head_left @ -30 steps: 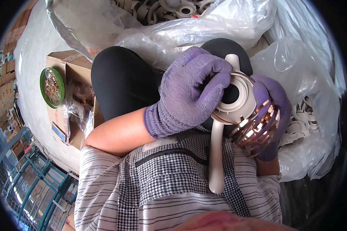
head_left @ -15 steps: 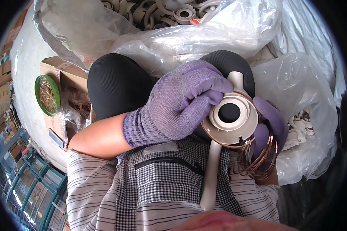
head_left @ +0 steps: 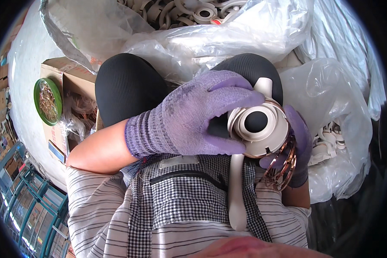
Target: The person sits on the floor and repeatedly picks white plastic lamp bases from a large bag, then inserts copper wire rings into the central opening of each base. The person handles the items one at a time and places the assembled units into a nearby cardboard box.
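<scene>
Above my lap is a cream plastic part (head_left: 274,131) with a round stepped body, a dark central hole, a short stub and a long handle (head_left: 237,198) pointing down toward me. My left hand (head_left: 193,112), in a purple knit glove, spans the body's left side, fingertips on the upper rim and thumb at the lower left. My right hand (head_left: 302,139), gloved alike, grips the right edge; some of its fingers are hidden behind the part. Several thin copper-coloured rings (head_left: 284,172) hang from that hand. A copper-coloured edge shows along the body's upper rim.
Beyond my knees, a clear plastic bag (head_left: 180,47) holds many similar cream parts. Another bag (head_left: 322,86) with cream pieces lies at the right. At the left stand an open cardboard box (head_left: 79,86) and a green-rimmed bowl (head_left: 38,96) of copper-coloured bits.
My left hand's fingers have spread from a pinch at the upper left rim to a wider hold, thumb lower down. The hanging rings have shifted left and now hang closer under the body.
</scene>
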The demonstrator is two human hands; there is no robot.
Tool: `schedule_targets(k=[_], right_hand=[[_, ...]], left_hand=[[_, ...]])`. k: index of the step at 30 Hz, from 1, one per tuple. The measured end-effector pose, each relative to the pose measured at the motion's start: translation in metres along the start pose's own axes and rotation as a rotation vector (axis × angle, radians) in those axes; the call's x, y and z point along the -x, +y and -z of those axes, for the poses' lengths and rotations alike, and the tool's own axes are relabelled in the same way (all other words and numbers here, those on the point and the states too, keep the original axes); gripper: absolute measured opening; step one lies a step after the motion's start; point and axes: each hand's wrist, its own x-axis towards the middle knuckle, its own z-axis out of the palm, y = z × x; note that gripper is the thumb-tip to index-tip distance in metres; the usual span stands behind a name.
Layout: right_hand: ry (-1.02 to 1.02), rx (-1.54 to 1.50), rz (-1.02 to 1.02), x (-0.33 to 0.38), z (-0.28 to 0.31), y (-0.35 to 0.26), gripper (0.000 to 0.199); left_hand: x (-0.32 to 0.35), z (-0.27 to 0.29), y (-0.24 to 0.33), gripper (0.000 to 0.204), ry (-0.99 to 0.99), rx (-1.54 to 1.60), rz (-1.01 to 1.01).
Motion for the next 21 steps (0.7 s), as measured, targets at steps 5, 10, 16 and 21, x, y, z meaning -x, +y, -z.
schedule_targets(k=[5,10,16,21], right_hand=[[-0.093,0.025,-0.073,-0.002,-0.001,-0.006,0.097],[-0.151,-0.022,-0.196,0.000,-0.001,-0.009,0.095],[-0.100,0.132,-0.037,-0.002,0.000,-0.010,0.104],[-0.152,0.013,-0.106,0.002,0.002,0.001,0.104]], left_hand=[[0.006,-0.003,-0.010,0.083,-0.017,0.021,-0.035],[0.007,-0.007,-0.013,0.080,-0.028,-0.012,-0.057],[-0.002,-0.003,-0.001,0.081,-0.072,-0.234,-0.055],[-0.002,-0.011,-0.001,0.087,-0.064,-0.377,-0.101]])
